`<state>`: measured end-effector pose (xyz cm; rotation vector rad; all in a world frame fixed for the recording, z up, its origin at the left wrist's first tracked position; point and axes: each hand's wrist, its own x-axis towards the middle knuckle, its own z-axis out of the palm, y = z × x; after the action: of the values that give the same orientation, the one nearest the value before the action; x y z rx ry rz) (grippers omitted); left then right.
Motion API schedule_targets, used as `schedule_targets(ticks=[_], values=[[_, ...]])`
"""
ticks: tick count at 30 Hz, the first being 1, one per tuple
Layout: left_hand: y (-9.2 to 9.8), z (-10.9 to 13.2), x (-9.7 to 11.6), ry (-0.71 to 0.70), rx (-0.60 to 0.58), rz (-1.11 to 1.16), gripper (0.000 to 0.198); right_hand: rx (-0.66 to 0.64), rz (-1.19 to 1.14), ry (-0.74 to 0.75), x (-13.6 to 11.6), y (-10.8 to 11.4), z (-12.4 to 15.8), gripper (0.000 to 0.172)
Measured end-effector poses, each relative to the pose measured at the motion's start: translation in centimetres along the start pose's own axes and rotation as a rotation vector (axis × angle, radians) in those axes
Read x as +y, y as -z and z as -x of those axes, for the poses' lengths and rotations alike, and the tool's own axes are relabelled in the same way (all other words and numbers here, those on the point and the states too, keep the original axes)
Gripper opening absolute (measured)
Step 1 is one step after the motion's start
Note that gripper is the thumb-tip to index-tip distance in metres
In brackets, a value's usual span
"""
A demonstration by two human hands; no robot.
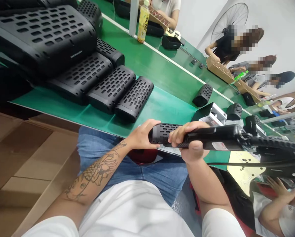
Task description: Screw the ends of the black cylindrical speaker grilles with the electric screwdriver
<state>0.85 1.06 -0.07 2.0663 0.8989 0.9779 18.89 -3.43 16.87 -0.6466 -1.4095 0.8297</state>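
A black slotted housing (166, 130) lies at the front edge of the green worktable, its slots facing up. My left hand (146, 135) grips its left end, thumb and fingers on opposite sides. In my right hand (190, 140) is a black power screwdriver (211, 137), held level, its front end over the housing; the tip is hidden by my fingers. A thick coiled cord runs from the tool's rear to the right. Just left of my hands, a similar slotted housing (135, 98) rests on the table.
More black housings (51, 36) are stacked at the upper left. An open housing (210, 113) with a white inside sits right of centre. A yellow bottle (143, 21) stands on the far side. Cardboard boxes (26, 164) lie lower left. Several people work along the line; a person's hand (277, 189) shows lower right.
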Motion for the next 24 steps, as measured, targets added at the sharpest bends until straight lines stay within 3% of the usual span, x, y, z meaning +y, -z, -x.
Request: schedule_targets(ticks=[5, 9, 15, 24], values=[[-0.1, -0.1, 0.3, 0.012, -0.006, -0.023, 0.11, -0.022, -0.017, -0.083, 0.9, -0.2, 0.2, 0.047], [-0.3, -0.1, 0.2, 0.005, -0.01, -0.023, 0.108, -0.108, -0.08, -0.067, 1.4, -0.3, 0.4, 0.038], [-0.3, -0.2, 0.1, -0.004, -0.008, -0.006, 0.106, -0.233, -0.126, -0.084, 2.3, -0.2, 0.9, 0.044], [0.2, -0.5, -0.1, -0.011, -0.026, 0.033, 0.109, -0.228, -0.149, -0.142, 3.9, 0.8, 1.7, 0.048]])
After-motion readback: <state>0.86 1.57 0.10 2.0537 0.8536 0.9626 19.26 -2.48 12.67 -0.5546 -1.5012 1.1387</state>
